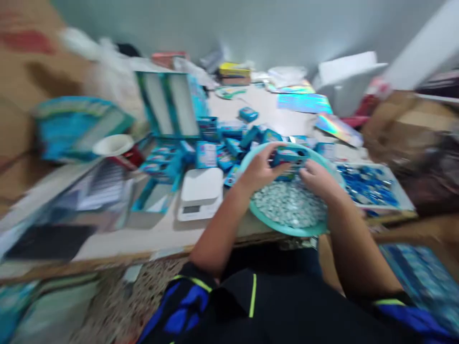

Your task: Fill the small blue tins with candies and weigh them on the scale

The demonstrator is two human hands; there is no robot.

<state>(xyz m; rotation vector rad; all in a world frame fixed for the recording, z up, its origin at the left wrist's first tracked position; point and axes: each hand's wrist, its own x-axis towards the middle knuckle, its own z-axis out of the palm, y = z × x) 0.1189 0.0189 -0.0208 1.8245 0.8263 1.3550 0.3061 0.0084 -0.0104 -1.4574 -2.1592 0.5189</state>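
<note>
My left hand (260,167) and my right hand (317,179) hold a small blue box (291,156) between them, above a teal bowl (283,228) filled with many small silvery wrapped pieces (290,208). The left fingers wrap round the box's left end, and the right fingers close on its right side. The whole picture is smeared by motion. The bowl sits at the table's near edge, right in front of me.
A white kitchen scale (200,193) stands left of the bowl. Several small blue boxes (229,143) lie scattered behind it, with an open blue carton (168,102) further back. A tray of blue packets (369,186) lies to the right, a cardboard box (405,124) beyond.
</note>
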